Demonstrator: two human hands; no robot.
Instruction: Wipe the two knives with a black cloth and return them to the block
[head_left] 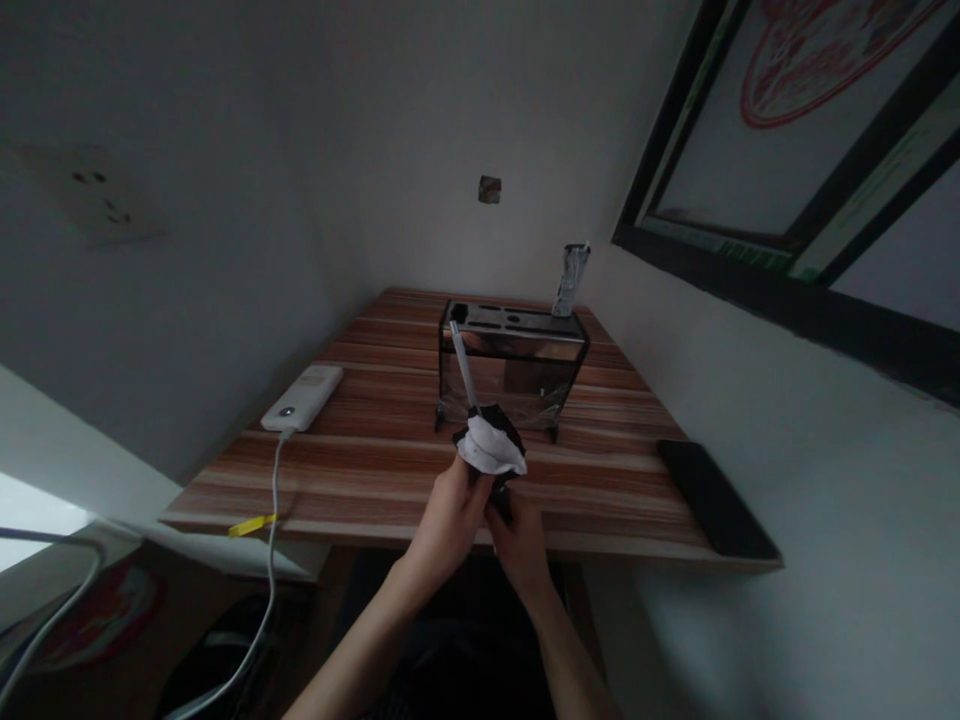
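Note:
My left hand is closed around a bunched white-and-black cloth, which looks like fabric or soft wrapping. From the top of the cloth a slim grey metal rod or narrow blade sticks up, tilted to the left. Close beside it, my right hand is closed on a dark handle-like piece below the cloth. Whether handle and rod are one object is hidden. Just behind stands a clear-sided knife block with a slotted dark top. A plastic-wrapped handle rises from its right end.
On the striped wooden table a white power bank lies at the left, its white cable running over the edge past a yellow tag. A black phone lies at the right edge. Walls enclose the back and sides.

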